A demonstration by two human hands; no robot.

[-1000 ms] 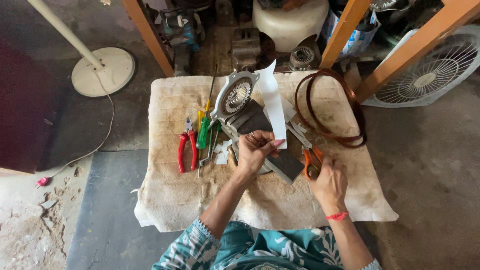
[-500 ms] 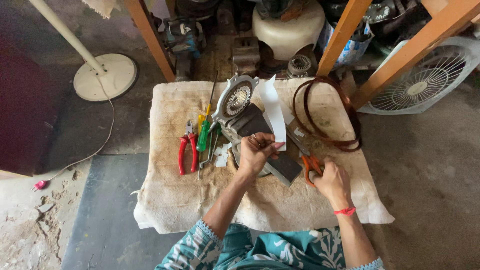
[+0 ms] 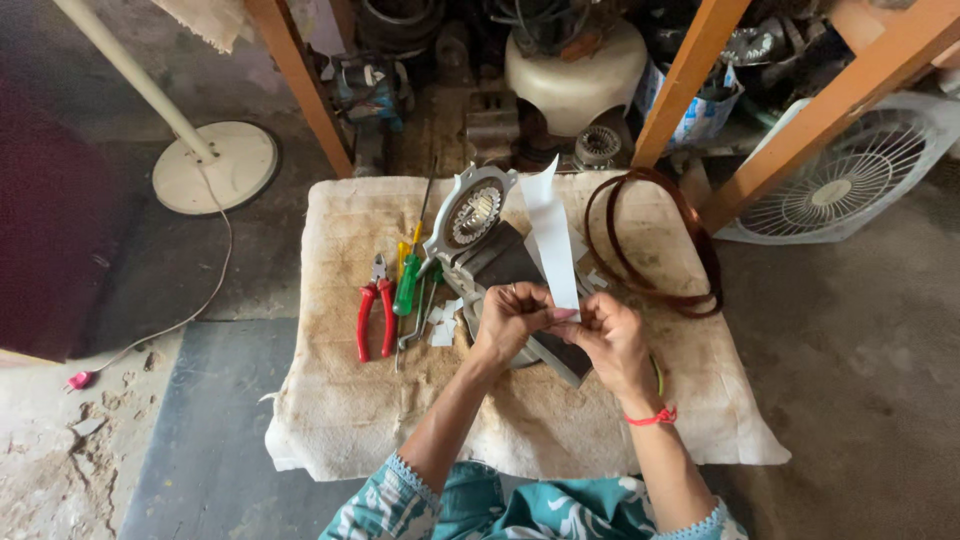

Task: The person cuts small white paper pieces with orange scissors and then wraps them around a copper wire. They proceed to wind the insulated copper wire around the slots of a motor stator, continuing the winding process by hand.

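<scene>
— What is she busy with just now?

— Both hands are on that long white paper strip (image 3: 551, 240). The left hand (image 3: 508, 322) pinches its lower end from one side, the right hand (image 3: 612, 343) pinches it from the other, fingers pressed together on the paper. The strip stands up and away from the hands, over the dark block and the round metal motor housing (image 3: 470, 215) just beyond her knuckles.

— So which step, do you think?

— I judge she is preparing the strip, maybe folding or creasing its end. The fingertips meet on the lower edge, but the fold itself I cannot see; the hands hide it.

— And the next move?

— It calls for a small, exact pinch, I think. The paper is thin and long, so it can bend or twist if one hand lets go. She should keep both ends of the crease level.

— The tools?

— All apart from the hands, on the cloth-covered surface (image 3: 340, 420). To the left of her left hand lie the red-handled pliers (image 3: 376, 318) and a green-handled screwdriver (image 3: 407, 285). Small white paper pieces (image 3: 441, 322) lie just beside the left hand. Beyond the right hand is a coil of brown wire (image 3: 650, 245), not touched.
</scene>
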